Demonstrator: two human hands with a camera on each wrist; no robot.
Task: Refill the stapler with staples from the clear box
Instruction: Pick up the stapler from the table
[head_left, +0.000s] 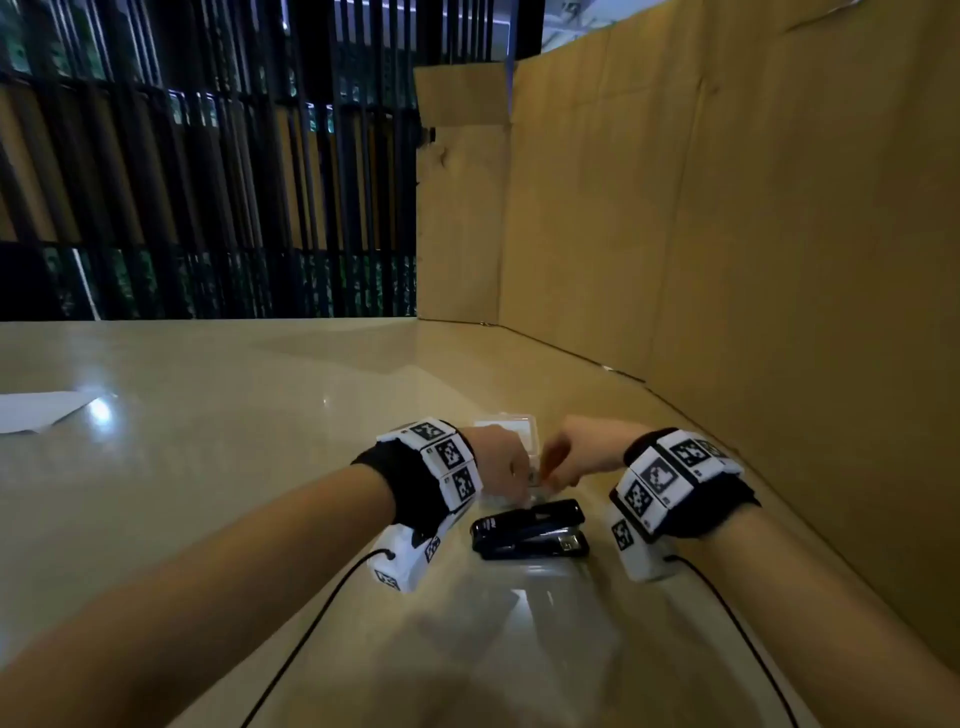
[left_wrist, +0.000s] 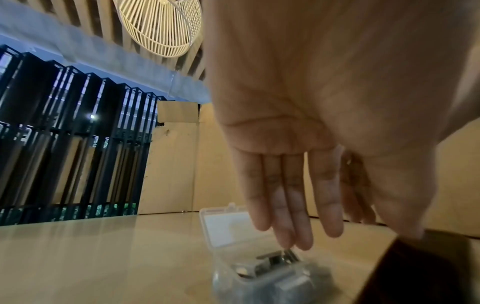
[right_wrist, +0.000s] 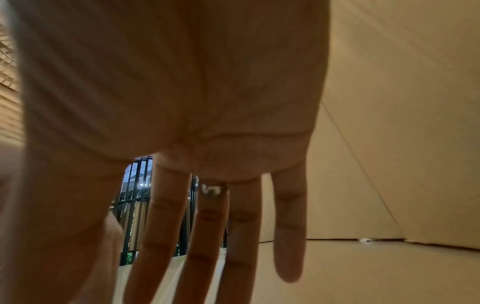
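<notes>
The clear box (head_left: 511, 434) lies on the table with its lid (left_wrist: 223, 226) folded back and loose metal staples (left_wrist: 272, 261) inside. A black stapler (head_left: 530, 530) lies on its side just in front of the box and shows as a dark block (left_wrist: 428, 271) in the left wrist view. My left hand (head_left: 501, 462) hangs over the box, its straight fingers (left_wrist: 293, 216) pointing down with their tips at the staples. My right hand (head_left: 569, 457) reaches in from the right. Its fingers (right_wrist: 207, 236) are stretched out straight, but the tips drop out of the right wrist view.
A tall cardboard wall (head_left: 753, 249) runs along the right side and back of the beige table (head_left: 234, 415). A white sheet of paper (head_left: 41, 410) lies at the far left. Black cables (head_left: 311, 629) trail from both wrist cameras towards me. Dark slatted railings (head_left: 208, 182) stand behind.
</notes>
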